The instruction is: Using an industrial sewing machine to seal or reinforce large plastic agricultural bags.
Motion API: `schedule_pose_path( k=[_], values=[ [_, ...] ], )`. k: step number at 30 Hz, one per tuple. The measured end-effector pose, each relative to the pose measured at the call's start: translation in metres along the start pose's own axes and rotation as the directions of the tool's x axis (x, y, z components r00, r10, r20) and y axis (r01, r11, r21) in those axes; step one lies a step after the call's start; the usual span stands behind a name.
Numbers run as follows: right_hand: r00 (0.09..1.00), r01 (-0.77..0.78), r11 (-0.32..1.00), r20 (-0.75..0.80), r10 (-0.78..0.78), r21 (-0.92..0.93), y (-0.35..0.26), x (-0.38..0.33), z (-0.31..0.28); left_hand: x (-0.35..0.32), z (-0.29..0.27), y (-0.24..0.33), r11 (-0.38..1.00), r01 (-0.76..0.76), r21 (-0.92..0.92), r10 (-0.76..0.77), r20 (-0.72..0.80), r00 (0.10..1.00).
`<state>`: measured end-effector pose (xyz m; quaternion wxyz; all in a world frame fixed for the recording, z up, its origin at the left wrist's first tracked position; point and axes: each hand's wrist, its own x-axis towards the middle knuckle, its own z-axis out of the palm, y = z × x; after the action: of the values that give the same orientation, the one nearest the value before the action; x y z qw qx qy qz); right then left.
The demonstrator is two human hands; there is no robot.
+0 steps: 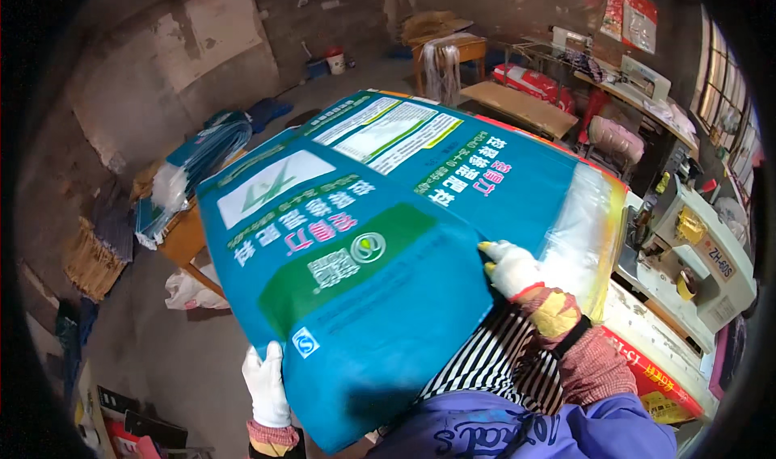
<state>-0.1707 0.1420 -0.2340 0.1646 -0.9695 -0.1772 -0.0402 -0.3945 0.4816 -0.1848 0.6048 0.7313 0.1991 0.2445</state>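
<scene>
The blue printed sack (356, 249) is filling the frame centre; left hand (265, 385) is gripping its lower edge, right hand (511, 267) pinching its side; better keeping it taut.

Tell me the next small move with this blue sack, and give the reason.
Probably swing the blue sack right, toward the sewing machine. Both gloved hands hold it in the air: the left hand grips its near lower edge, the right hand pinches its right edge. A clear liner shows at that right side, closest to the machine.
</scene>
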Motion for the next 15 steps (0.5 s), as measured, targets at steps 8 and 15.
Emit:
schedule_pose_path(
  k=[8,15],
  values=[
    [0.968,-0.208,0.947,0.089,0.236,-0.247,-0.065,0.025,0.087,-0.023,-0.021,-0.141,0.915,0.311,-0.258,-0.331,-0.037,0.943],
    [0.872,-0.485,0.853,0.177,0.456,0.192,0.03,0.039,0.178,-0.009,0.028,-0.192,0.915,0.286,0.284,-0.293,-0.017,0.956]
  ],
)
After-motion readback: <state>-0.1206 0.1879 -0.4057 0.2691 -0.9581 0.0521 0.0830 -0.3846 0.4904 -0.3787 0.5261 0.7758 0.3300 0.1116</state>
